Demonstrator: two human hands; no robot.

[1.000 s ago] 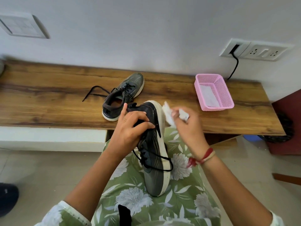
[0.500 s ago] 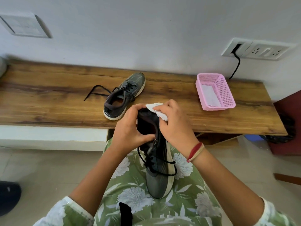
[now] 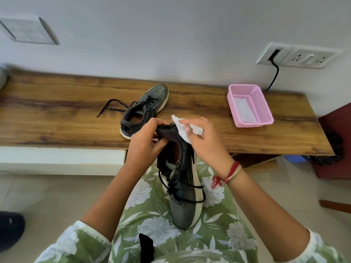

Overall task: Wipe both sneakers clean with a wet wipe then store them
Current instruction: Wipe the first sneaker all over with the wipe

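Grey and black sneaker (image 3: 182, 188) with a white sole lies lengthwise on the person's green floral-print lap (image 3: 155, 230). Its toe points toward the near edge of the scene, its heel is lifted toward the far side, and its black laces hang loose over the upper. Both hands are closed around things at the heel. The left hand (image 3: 145, 142) grips the heel collar from the left, with fingers curled over the rim and the thumb against the opening. The right hand (image 3: 208, 144), with a red thread band (image 3: 228, 172) at its wrist, pinches a crumpled white wet wipe (image 3: 181, 129) and holds it against the right side of the heel collar. Just beyond the hands, a second grey sneaker (image 3: 147, 106) stands upright on the long wooden tabletop (image 3: 57, 114), toe toward the wall, with one black lace trailing out to its left. Well to its right on the same tabletop sits a pink plastic mesh basket (image 3: 264, 103) with a white sheet (image 3: 243, 111) lying in its bottom. On the wall above the basket is a white wall socket plate (image 3: 307, 57), and a black cable (image 3: 274, 76) drops from it behind the tabletop.
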